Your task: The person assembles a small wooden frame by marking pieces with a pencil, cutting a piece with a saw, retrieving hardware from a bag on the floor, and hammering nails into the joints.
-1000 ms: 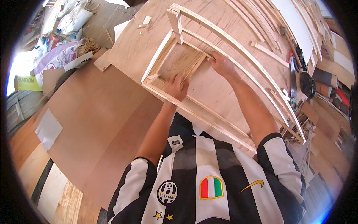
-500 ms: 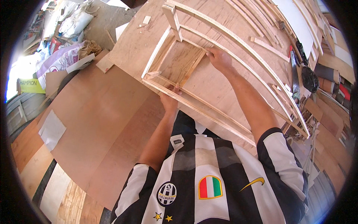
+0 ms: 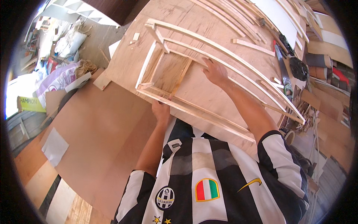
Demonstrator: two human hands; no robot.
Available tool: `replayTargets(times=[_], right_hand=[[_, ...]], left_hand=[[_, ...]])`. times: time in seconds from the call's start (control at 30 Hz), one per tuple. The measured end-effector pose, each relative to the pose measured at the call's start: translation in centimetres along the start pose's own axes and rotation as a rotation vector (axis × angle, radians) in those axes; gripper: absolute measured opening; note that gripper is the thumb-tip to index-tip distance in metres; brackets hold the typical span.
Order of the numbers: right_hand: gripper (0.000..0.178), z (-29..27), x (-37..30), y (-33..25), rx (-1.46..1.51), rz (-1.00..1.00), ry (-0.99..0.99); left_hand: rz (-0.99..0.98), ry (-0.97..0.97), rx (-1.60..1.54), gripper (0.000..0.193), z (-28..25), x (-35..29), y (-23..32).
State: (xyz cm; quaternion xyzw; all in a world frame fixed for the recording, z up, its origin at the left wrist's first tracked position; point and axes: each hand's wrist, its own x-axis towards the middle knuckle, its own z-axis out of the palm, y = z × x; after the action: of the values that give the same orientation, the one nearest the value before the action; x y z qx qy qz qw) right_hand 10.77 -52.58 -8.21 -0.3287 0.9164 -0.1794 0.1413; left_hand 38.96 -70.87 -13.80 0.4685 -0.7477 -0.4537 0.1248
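Observation:
A long frame of pale wooden strips point(image 3: 195, 115) lies on the plywood worktop, made of straight and curved rails. Near its left end, a wooden crosspiece point(image 3: 182, 77) spans between the near and far rails. My left hand point(image 3: 161, 111) is closed around the near rail, close to the crosspiece's near end; part of its fingers is hidden under the rail. My right hand point(image 3: 215, 71) reaches over the frame with fingers apart, just right of the crosspiece's far end and beside the inner far rail. Nothing shows in it.
Several loose wooden strips point(image 3: 223, 20) lie along the worktop's point(image 3: 125, 61) far side. A handsaw point(image 3: 283, 69), a hammer point(image 3: 266, 26) and a black plastic bag point(image 3: 298, 69) are at the right. Brown sheet material point(image 3: 104, 130) spreads at the left, with sacks point(image 3: 56, 78) beyond.
My right hand has come off the crosspiece's far end and its fingers have spread. My left hand still grips the near rail. The whole view has shifted a little.

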Motion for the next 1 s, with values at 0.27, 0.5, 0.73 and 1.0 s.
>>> replayTargets(times=[0.27,0.5,0.73,1.0], right_hand=[[0.048,-8.6,-9.8,2.3,0.109,0.167,-0.360],[0.038,-21.2,-19.6,1.1,0.287,0.201,-0.398],[0.025,-30.1,-38.5,8.7,0.841,0.464,0.811],[0.034,-7.1,-53.0,23.2,0.516,0.931,0.463]], left_hand=[[0.841,-0.219,0.573,0.057,-3.7,2.6,1.7],[1.053,-0.375,0.469,0.071,-2.1,3.7,4.2],[0.927,-0.442,0.628,0.055,-1.8,3.3,4.6],[1.065,-0.472,0.642,0.046,-2.1,4.7,4.1]])
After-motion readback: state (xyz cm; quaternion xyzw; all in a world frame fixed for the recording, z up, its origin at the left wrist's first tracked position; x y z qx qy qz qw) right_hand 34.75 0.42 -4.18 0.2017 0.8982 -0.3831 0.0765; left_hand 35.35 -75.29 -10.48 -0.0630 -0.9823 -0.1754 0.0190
